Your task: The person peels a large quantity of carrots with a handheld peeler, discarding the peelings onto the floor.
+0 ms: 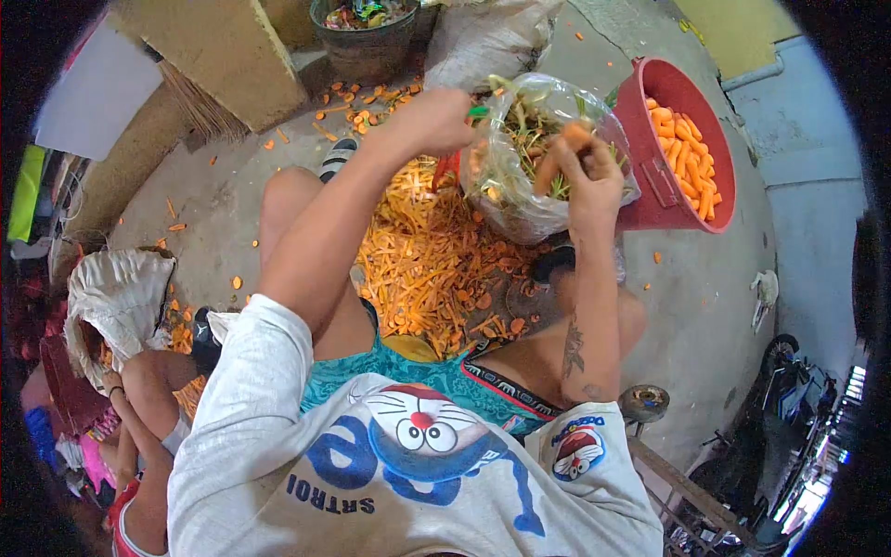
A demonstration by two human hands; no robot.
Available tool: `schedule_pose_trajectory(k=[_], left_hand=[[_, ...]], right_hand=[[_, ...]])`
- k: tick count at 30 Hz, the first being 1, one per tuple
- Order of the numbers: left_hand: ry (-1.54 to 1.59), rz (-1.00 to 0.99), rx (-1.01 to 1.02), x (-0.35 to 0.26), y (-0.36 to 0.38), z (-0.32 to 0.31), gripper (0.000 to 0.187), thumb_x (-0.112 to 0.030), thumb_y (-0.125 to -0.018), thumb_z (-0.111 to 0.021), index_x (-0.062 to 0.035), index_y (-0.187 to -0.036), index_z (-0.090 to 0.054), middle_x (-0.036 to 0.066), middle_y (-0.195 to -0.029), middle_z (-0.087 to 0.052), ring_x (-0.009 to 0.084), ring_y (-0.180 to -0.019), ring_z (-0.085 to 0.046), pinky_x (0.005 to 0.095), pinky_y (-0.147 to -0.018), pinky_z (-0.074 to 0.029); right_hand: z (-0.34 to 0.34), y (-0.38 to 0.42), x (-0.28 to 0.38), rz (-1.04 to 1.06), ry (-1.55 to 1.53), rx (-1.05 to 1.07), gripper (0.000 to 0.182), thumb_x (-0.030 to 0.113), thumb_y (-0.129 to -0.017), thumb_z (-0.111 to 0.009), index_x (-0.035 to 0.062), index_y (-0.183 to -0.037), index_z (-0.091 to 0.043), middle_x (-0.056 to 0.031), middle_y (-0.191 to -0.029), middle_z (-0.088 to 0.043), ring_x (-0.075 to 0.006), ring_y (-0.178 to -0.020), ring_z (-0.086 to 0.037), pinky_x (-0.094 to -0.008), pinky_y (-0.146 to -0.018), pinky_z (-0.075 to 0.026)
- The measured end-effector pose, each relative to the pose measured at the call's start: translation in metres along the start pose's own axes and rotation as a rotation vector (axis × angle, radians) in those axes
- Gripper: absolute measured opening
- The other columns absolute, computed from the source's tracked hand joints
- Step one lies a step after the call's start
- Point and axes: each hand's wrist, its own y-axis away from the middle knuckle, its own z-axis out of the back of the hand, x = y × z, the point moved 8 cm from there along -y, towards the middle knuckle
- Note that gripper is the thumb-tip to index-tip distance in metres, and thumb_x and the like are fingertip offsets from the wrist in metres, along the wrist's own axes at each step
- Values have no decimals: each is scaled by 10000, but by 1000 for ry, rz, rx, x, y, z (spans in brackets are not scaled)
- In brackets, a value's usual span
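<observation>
My left hand [438,121] is closed around a small tool with a green end [478,111]; its working part is hidden. In my right hand [594,176] there is a carrot [577,137], gripped between thumb and fingers. Both hands are at a clear plastic bag [506,204], the left by its near left rim and the right over its opening. Unpeeled carrots and green stems [529,139] fill the bag. Below, between my legs, lies a wide heap of orange carrot peelings [418,251].
A red tub [640,167] of peeled carrots stands to the right. At the back are a dark bucket [367,46] of refuse and a white sack [497,42]. Carrot slices dot the floor. Another person's arm [139,427] shows at lower left beside a sack [121,288].
</observation>
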Motion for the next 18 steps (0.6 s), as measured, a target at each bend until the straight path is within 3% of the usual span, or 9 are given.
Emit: schedule_pose_trajectory(k=[1,2,3,5,7,10,11,16,18], left_hand=[[104,-50,-151,1,2,11,371,-240,-849,-673,62,-1064,-681,294,-998,-706,431,-925,-704,489,-830,-558],[211,-101,-296,2,6,22,341,-218,-845,-693,41,-1065,-667,268,-986,-709,413,-907,-705,477,-814,-550],[299,-75,-326,7,3,28,299,-233,-875,-728,11,-1036,-662,185,-916,-715,318,-843,-695,411,-781,-533],[424,-106,-356,12,3,34,273,-228,-886,-735,3,-1010,-660,139,-861,-694,268,-810,-670,391,-762,-522],[550,-120,-391,11,5,40,250,-224,-897,-743,-6,-985,-658,93,-805,-673,218,-776,-645,370,-743,-511],[966,-252,-439,0,3,39,204,-279,-927,-757,-92,-977,-689,-48,-755,-627,57,-597,-523,258,-527,-408],[1042,-189,-388,2,-2,30,204,-289,-923,-768,-115,-997,-693,-62,-751,-621,20,-572,-485,217,-494,-346],[1158,-285,-367,-29,0,11,220,-288,-911,-782,-100,-984,-694,-63,-739,-615,31,-591,-503,228,-515,-378],[1152,-373,-355,-50,4,6,225,-279,-904,-788,-76,-937,-697,-63,-742,-612,37,-619,-520,232,-543,-405]], right_hand=[[17,-5,2,118,81,-81,352,127,-916,-783,-29,-1199,-646,-57,-1061,-705,-85,-875,-653,-231,-766,-512],[34,-7,-3,114,78,-99,352,127,-916,-783,-29,-1199,-646,-57,-1061,-705,-85,-875,-653,-231,-766,-512],[38,-8,-7,12,-20,-35,344,116,-919,-776,-30,-1201,-644,-67,-1077,-697,-98,-893,-653,-245,-772,-518],[42,-7,-19,-164,-208,-15,332,121,-957,-724,-39,-1230,-623,-78,-1083,-677,-120,-904,-643,-270,-758,-527],[46,-6,-28,-200,-234,0,337,155,-993,-669,-44,-1258,-609,-77,-1070,-674,-121,-879,-635,-266,-733,-519],[35,2,-37,-274,-371,76,366,212,-1055,-552,-51,-1307,-583,-76,-1063,-667,-121,-843,-619,-255,-692,-501],[27,6,-38,-306,-477,134,389,234,-1081,-490,-55,-1328,-571,-77,-1069,-664,-120,-831,-611,-247,-676,-490],[-2,22,-30,-368,-468,150,415,198,-1085,-438,-50,-1406,-525,-81,-1144,-666,-132,-887,-616,-286,-716,-499],[-13,32,-16,-438,-532,4,333,256,-1072,-469,3,-1251,-591,-61,-986,-625,-140,-806,-572,-293,-676,-459]])
